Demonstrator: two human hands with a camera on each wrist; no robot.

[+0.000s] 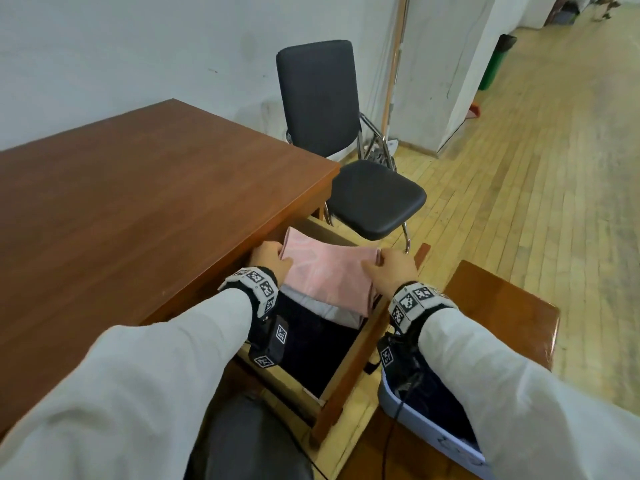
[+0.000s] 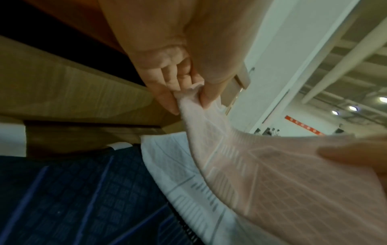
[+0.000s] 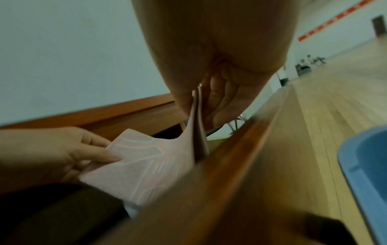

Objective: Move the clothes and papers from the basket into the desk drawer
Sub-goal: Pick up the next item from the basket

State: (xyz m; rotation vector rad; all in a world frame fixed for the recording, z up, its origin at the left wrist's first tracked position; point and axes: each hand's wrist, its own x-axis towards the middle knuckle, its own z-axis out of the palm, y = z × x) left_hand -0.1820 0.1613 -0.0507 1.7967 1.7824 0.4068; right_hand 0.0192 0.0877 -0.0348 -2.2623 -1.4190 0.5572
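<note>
Pink printed papers hang over the open desk drawer, held at both side edges. My left hand pinches their left edge. My right hand pinches the right edge. Beneath them in the drawer lie a white printed sheet and a dark blue checked garment. The blue basket sits low on the right with dark cloth in it, partly hidden by my right sleeve.
The brown desk top spreads to the left. A black chair stands just beyond the drawer. A wooden bench or stool carries the basket on the right. Wooden floor stretches to the right.
</note>
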